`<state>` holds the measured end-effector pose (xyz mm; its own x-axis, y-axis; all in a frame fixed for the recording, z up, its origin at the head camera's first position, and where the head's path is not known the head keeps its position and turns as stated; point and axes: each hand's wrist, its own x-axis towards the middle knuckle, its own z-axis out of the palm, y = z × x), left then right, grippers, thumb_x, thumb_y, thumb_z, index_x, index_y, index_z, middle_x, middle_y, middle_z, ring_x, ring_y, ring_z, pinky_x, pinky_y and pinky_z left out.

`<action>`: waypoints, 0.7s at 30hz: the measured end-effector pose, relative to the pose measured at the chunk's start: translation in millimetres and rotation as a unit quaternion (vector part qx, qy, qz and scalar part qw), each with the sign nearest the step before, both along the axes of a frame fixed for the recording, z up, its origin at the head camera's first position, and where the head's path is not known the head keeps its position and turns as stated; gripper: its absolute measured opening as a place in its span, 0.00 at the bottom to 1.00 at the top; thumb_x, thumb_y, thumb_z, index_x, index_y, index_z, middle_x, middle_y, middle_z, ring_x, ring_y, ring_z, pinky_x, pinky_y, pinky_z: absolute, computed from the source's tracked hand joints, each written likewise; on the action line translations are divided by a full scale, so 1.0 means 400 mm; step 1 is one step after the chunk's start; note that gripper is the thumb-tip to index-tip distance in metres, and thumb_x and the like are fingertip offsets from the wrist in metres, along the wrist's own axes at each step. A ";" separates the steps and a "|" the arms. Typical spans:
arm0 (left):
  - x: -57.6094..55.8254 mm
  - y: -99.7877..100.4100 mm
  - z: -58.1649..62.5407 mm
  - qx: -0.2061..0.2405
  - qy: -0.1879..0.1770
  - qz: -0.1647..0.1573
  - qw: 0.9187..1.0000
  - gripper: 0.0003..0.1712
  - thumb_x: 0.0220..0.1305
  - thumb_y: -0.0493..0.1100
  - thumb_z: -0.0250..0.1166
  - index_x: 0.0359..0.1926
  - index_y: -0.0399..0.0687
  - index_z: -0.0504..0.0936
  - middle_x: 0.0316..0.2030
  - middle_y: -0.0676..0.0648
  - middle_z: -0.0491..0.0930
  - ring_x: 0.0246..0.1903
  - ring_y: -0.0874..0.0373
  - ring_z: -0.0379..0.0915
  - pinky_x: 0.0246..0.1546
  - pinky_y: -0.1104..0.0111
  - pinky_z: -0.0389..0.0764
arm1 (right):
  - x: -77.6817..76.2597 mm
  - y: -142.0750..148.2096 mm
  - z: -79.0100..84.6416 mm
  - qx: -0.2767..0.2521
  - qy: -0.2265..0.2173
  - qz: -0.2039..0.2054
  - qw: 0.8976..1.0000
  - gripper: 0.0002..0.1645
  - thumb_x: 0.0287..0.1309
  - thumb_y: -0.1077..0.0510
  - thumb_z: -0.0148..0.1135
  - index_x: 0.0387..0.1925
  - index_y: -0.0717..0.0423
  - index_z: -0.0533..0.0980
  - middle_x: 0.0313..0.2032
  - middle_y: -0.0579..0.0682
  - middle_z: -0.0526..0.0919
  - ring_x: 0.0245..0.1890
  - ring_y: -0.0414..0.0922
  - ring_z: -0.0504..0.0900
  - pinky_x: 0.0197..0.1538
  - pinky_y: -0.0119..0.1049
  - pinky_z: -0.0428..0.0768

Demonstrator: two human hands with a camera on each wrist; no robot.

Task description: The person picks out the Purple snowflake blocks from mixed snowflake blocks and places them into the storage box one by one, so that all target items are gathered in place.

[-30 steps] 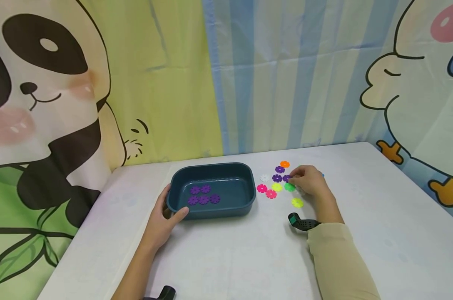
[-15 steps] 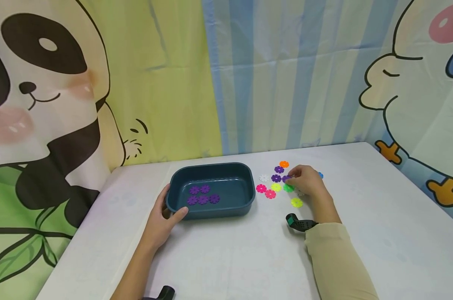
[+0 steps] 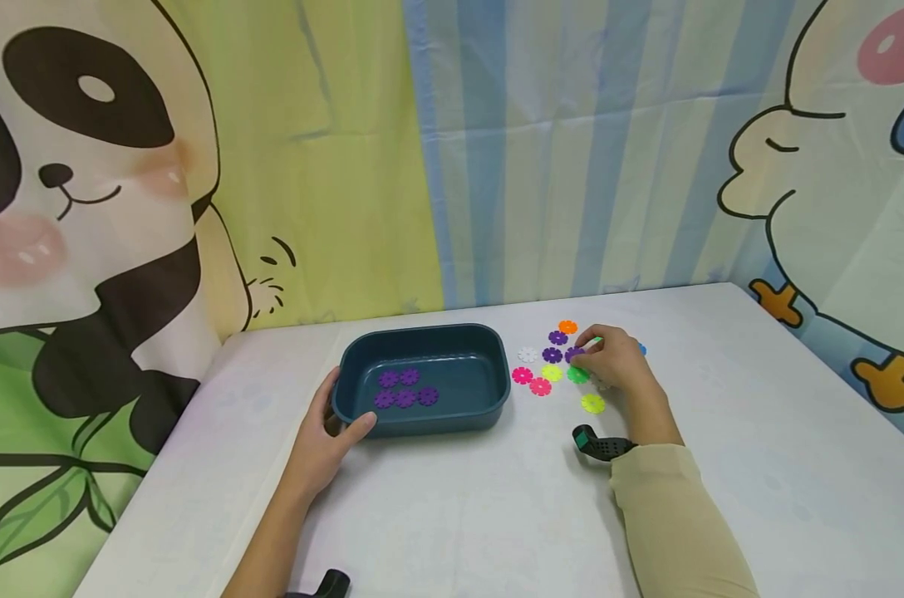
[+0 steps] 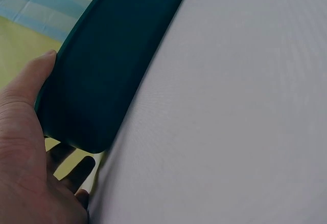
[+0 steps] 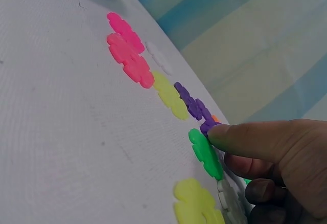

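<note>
My left hand (image 3: pixel 321 448) holds the near left corner of a dark teal plastic basin (image 3: pixel 429 423), thumb at the rim and fingers along its outer side. Several purple flower-shaped discs (image 3: pixel 405 399) lie on the basin floor. To the basin's right, my right hand (image 3: pixel 615 359) pinches a purple flower-shaped disc (image 5: pixel 208 126) at the edge of a loose cluster. A green disc (image 5: pixel 206 154) lies just under the thumb in the right wrist view. Two more purple discs (image 3: pixel 552 355) lie beside the pinched one. The tips of the other right fingers are partly hidden.
Around the right hand lie pink discs (image 3: pixel 540 386), yellow discs (image 3: pixel 592 404), an orange disc (image 3: pixel 567 327), a white disc (image 3: pixel 527 355) and a blue disc (image 3: pixel 642 349). The white-covered table (image 3: pixel 452 515) meets a printed curtain (image 3: pixel 527 166) at the back.
The right hand stays at the same purple disc, its fingers shifting slightly and the disc now a little tilted. The left hand and basin have kept their place.
</note>
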<state>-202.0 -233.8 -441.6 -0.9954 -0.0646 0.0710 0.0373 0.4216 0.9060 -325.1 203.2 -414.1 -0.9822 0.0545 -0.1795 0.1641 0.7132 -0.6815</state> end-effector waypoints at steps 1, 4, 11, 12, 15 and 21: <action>0.000 0.000 0.000 0.001 0.001 -0.001 1.000 0.54 0.67 0.56 0.70 0.83 0.64 0.47 0.81 0.43 0.53 0.78 0.39 0.55 0.77 0.41 0.55 | 0.000 0.000 0.000 0.001 0.002 0.000 1.000 0.19 0.66 0.52 0.69 0.55 0.52 0.78 0.51 0.61 0.79 0.48 0.56 0.76 0.45 0.40 0.82; 0.001 0.001 0.000 0.001 0.000 0.000 1.000 0.54 0.67 0.56 0.70 0.83 0.64 0.47 0.81 0.43 0.53 0.78 0.39 0.55 0.77 0.41 0.55 | 0.002 0.000 0.000 -0.004 0.009 0.000 1.000 0.20 0.66 0.51 0.69 0.56 0.51 0.78 0.49 0.61 0.78 0.47 0.56 0.75 0.43 0.39 0.81; 0.002 0.001 -0.001 0.003 -0.001 0.002 1.000 0.54 0.67 0.56 0.71 0.83 0.64 0.47 0.81 0.43 0.53 0.78 0.39 0.55 0.77 0.41 0.55 | 0.003 0.003 0.005 -0.044 0.023 -0.014 0.999 0.25 0.66 0.50 0.70 0.60 0.52 0.78 0.52 0.62 0.81 0.50 0.56 0.76 0.48 0.41 0.80; 0.002 0.001 -0.001 0.002 -0.002 0.002 1.000 0.54 0.67 0.56 0.71 0.83 0.65 0.46 0.81 0.43 0.53 0.78 0.39 0.55 0.77 0.41 0.55 | 0.003 0.003 0.008 -0.054 0.025 -0.020 0.998 0.25 0.66 0.49 0.70 0.61 0.52 0.78 0.52 0.62 0.81 0.51 0.57 0.76 0.49 0.42 0.79; 0.002 0.001 0.000 0.001 -0.001 0.002 1.000 0.54 0.67 0.57 0.70 0.83 0.65 0.46 0.81 0.43 0.52 0.78 0.39 0.55 0.77 0.41 0.55 | 0.003 0.000 0.013 -0.085 0.036 -0.036 0.995 0.27 0.66 0.48 0.70 0.63 0.51 0.76 0.53 0.61 0.82 0.53 0.56 0.75 0.52 0.44 0.76; 0.001 0.000 -0.001 -0.004 0.001 0.002 1.000 0.54 0.67 0.57 0.70 0.83 0.65 0.46 0.81 0.44 0.52 0.78 0.39 0.55 0.77 0.41 0.55 | 0.006 -0.011 0.028 -0.141 0.069 -0.053 0.986 0.28 0.66 0.45 0.68 0.63 0.49 0.75 0.50 0.59 0.86 0.55 0.55 0.76 0.54 0.43 0.73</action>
